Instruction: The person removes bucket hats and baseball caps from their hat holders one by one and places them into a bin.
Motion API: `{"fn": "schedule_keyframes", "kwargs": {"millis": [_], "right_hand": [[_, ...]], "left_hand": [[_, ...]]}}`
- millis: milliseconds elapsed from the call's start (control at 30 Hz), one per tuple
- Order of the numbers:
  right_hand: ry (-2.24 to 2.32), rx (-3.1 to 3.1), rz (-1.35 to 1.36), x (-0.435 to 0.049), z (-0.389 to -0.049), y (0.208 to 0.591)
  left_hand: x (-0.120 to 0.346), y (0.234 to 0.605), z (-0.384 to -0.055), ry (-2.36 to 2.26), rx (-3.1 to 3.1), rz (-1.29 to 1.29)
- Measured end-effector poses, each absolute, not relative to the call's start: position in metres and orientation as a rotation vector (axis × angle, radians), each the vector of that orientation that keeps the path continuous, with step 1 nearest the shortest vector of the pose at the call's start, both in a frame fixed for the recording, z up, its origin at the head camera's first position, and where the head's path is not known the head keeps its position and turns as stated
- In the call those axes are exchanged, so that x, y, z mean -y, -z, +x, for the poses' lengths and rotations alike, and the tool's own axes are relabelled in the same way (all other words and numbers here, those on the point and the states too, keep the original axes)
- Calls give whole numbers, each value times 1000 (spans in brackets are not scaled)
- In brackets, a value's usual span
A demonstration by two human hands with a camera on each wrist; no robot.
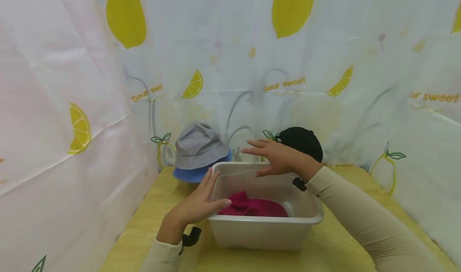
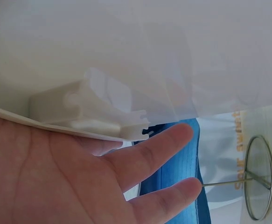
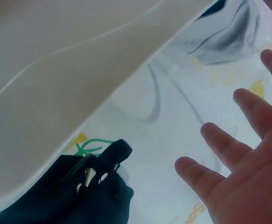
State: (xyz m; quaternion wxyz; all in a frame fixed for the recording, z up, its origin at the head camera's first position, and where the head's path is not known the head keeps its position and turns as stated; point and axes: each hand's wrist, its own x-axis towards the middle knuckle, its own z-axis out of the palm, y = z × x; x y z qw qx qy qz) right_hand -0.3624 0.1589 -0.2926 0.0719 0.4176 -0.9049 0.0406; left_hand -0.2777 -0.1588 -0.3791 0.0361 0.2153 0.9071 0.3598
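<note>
The left forearm rises from the lower edge of the head view, and the left hand [image 1: 196,204] lies along the left rim of a pale plastic bin [image 1: 259,234], its fingers straight and slanting up and away, the thumb stretched over the rim. It clasps nothing; the palm lies against the rim in the left wrist view. The right forearm angles in from the lower right, and the right hand [image 1: 279,158] hovers above the bin's far side, fingers spread and pointing left, thumb lower and apart, its grip released. A crumpled magenta cloth item [image 1: 257,208] lies inside on the bin's floor. Behind the bin, a grey bucket hat [image 1: 198,146] sits over a blue hat [image 1: 191,175] at left, and a black cap [image 1: 304,140] stands at right, partly behind the right hand.
</note>
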Motion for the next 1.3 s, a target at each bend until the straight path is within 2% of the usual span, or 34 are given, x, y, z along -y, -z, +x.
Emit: {"fn": "schedule_keyframes", "kwargs": {"millis": [667, 1300], "right_hand": [[-128, 2577, 972, -204, -393, 297], [-320, 2648, 764, -241, -394, 292]], "left_hand": [[162, 381, -276, -1100, -2791, 676], [158, 377, -275, -1114, -2793, 680]]}}
